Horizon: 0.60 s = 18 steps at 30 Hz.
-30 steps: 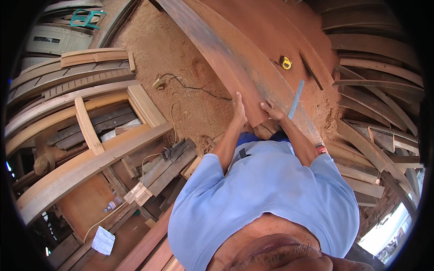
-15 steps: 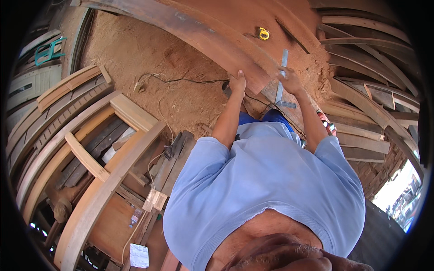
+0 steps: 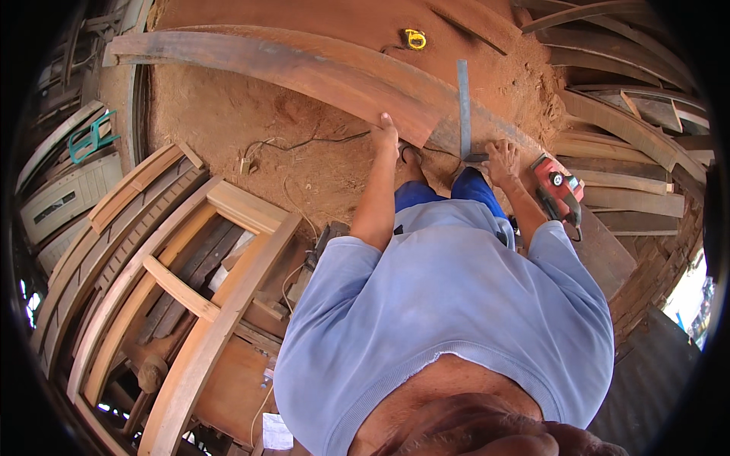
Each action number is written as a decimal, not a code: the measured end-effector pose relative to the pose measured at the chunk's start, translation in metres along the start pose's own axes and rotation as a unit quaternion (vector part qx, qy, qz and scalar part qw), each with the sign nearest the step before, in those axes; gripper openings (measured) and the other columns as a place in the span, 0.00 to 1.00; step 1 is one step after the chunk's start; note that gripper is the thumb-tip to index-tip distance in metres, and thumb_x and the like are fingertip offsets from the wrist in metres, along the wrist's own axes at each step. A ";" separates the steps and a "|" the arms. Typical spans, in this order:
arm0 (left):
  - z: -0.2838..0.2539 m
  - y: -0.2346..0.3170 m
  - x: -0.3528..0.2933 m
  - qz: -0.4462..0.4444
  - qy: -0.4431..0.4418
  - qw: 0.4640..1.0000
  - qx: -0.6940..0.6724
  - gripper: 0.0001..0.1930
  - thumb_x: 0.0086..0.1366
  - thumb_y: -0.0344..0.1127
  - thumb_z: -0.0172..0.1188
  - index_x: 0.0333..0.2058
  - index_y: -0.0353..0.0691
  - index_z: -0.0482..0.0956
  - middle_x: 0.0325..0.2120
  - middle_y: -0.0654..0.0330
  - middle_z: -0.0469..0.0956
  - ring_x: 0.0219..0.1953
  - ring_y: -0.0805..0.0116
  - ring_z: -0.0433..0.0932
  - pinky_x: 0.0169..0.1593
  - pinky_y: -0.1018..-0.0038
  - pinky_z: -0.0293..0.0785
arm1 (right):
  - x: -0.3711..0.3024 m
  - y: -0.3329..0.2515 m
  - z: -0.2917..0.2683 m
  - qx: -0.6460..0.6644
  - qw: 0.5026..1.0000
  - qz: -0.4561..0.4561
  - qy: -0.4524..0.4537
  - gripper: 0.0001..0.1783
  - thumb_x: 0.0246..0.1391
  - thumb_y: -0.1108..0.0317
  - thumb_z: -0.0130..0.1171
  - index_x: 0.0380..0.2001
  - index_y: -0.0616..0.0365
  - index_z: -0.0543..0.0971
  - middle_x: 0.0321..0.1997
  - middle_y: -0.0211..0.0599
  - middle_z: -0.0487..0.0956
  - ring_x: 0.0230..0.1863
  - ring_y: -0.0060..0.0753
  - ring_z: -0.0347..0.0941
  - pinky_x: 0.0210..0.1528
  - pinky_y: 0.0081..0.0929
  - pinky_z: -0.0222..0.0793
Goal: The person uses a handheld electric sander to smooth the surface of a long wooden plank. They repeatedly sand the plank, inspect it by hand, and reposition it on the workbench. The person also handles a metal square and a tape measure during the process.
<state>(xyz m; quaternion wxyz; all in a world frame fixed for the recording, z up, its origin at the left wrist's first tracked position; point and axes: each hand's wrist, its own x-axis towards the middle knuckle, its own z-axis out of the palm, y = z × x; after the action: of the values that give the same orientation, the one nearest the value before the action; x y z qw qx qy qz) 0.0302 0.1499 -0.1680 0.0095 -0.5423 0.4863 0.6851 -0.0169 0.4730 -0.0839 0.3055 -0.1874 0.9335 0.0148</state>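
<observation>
The half-curled right hand (image 3: pixel 503 163) has moved down the metal square (image 3: pixel 464 110) to two o'clock, grip unclear, while the left hand (image 3: pixel 385 135) pinches the long board (image 3: pixel 334 85) at twelve.

Open floor (image 3: pixel 201 114) left, plank (image 3: pixel 327 82) across ahead, red power tool (image 3: pixel 557 185) right

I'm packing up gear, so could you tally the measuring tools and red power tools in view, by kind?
Yellow tape measure: 1
Metal square: 1
Red power tool: 1
Total: 3
</observation>
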 end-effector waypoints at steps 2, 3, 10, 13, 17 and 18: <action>0.011 0.025 -0.028 -0.022 0.033 0.999 -0.005 0.26 0.77 0.44 0.50 0.67 0.39 0.59 0.62 0.46 0.68 0.62 0.49 0.72 0.60 0.49 0.71 | -0.006 0.020 0.013 -0.018 1.000 -0.010 0.016 0.23 0.52 0.58 0.69 0.51 0.46 0.78 0.61 0.43 0.71 0.61 0.52 0.67 0.64 0.49 0.60; 0.018 0.042 -0.044 -0.031 0.050 0.998 -0.013 0.25 0.77 0.44 0.51 0.66 0.39 0.61 0.60 0.47 0.71 0.60 0.51 0.74 0.57 0.52 0.75 | -0.008 0.032 0.014 -0.031 0.999 -0.018 0.027 0.22 0.52 0.58 0.69 0.51 0.46 0.78 0.61 0.43 0.71 0.61 0.52 0.67 0.64 0.49 0.60; 0.021 0.044 -0.044 -0.038 0.091 0.995 0.029 0.28 0.77 0.46 0.51 0.69 0.43 0.57 0.62 0.46 0.69 0.60 0.45 0.74 0.54 0.45 0.77 | -0.078 0.161 -0.046 0.048 0.960 0.084 0.263 0.23 0.54 0.53 0.64 0.48 0.54 0.79 0.55 0.48 0.77 0.58 0.55 0.70 0.61 0.50 0.65; 0.027 0.039 -0.034 -0.023 0.133 0.990 0.035 0.28 0.77 0.44 0.52 0.69 0.44 0.57 0.63 0.48 0.69 0.61 0.47 0.74 0.55 0.43 0.76 | -0.131 0.233 -0.020 0.218 0.952 0.162 0.138 0.31 0.55 0.45 0.64 0.52 0.58 0.77 0.54 0.57 0.78 0.57 0.59 0.73 0.57 0.50 0.68; 0.035 0.040 -0.037 -0.019 0.152 0.988 0.009 0.27 0.76 0.40 0.54 0.69 0.44 0.59 0.63 0.49 0.70 0.61 0.49 0.74 0.55 0.46 0.75 | -0.167 0.260 0.018 0.320 0.936 0.131 0.063 0.25 0.54 0.52 0.69 0.44 0.63 0.81 0.39 0.47 0.84 0.40 0.41 0.81 0.41 0.39 0.74; 0.035 0.041 -0.040 -0.024 0.149 0.989 -0.002 0.27 0.76 0.40 0.54 0.69 0.43 0.60 0.63 0.49 0.70 0.60 0.50 0.74 0.56 0.48 0.75 | -0.167 0.257 0.017 0.376 0.913 0.147 0.050 0.22 0.53 0.55 0.71 0.42 0.63 0.82 0.35 0.42 0.84 0.37 0.36 0.80 0.39 0.36 0.74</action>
<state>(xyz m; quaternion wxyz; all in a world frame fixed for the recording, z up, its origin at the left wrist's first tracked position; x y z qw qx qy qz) -0.0010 0.1722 -0.1129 -0.0477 -0.6495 0.4677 0.5976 0.0248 0.7711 -0.0233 0.3004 0.0798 0.9011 -0.3024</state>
